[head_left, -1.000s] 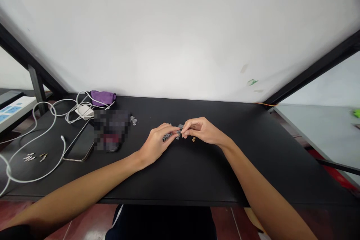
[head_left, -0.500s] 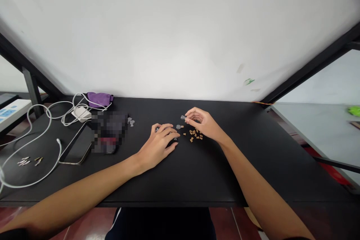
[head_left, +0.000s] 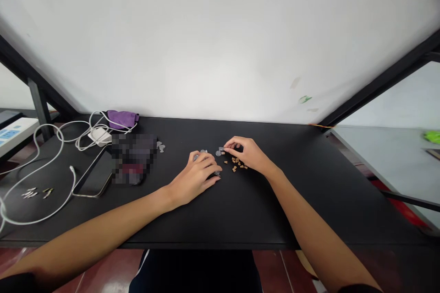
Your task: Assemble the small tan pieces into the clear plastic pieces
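My right hand [head_left: 248, 152] pinches a small clear glass bottle [head_left: 222, 149] between thumb and fingertips, just above the desk. Right beside it lies another small glass bottle [head_left: 218, 153] with a cork in its neck. My left hand [head_left: 195, 175] rests palm down, fingers bent and apart, over several small glass bottles [head_left: 217, 172]. They show at its fingertips and along its far edge; the rest are hidden beneath it. Several tiny corks [head_left: 237, 162] lie loose below my right hand.
Left on the black desk [head_left: 220, 219] are clear pieces [head_left: 160, 147], a blurred-out item [head_left: 134, 160], a phone [head_left: 92, 176], a white cable [head_left: 51, 223], a white adapter [head_left: 99, 137], purple cloth [head_left: 122, 119] and small metallic bits [head_left: 30, 193]. A white wall [head_left: 220, 55] stands behind.
My right hand has lowered the glass bottle towards the corked one on the desk. My left hand has shifted slightly right, showing more of the bottles around its fingers.
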The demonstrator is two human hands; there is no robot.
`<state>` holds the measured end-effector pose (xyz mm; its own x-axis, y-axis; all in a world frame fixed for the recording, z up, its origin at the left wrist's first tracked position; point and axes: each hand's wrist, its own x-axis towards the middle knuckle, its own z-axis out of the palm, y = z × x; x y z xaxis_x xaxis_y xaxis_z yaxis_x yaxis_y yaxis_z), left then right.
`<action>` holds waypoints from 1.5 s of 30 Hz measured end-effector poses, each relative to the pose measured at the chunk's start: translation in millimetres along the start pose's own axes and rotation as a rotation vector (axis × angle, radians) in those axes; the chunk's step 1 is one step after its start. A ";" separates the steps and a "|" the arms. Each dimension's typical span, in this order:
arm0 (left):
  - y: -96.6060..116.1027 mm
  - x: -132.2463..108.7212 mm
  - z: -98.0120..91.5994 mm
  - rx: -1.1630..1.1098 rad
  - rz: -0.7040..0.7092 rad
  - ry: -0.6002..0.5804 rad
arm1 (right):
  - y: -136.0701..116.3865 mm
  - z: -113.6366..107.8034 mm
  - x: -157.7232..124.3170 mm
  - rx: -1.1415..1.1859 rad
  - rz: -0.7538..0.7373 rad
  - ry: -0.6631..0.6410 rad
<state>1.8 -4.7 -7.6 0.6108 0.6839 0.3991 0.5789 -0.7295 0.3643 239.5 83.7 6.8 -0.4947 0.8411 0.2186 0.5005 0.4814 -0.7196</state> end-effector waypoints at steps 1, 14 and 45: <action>-0.2 -0.1 0.3 -0.002 0.009 -0.004 | 0.9 0.8 0.3 0.004 -0.006 0.000; -0.6 0.2 -1.3 -0.022 0.040 -0.025 | 1.4 0.4 -0.6 0.010 -0.025 -0.001; 1.2 1.2 -3.6 -0.054 0.061 -0.068 | -15.9 -9.4 -10.2 0.035 -0.005 -0.261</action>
<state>1.3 -4.7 -3.6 0.6799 0.6361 0.3648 0.5110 -0.7678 0.3865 243.3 69.7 22.2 -0.6658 0.7446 0.0484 0.4748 0.4728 -0.7424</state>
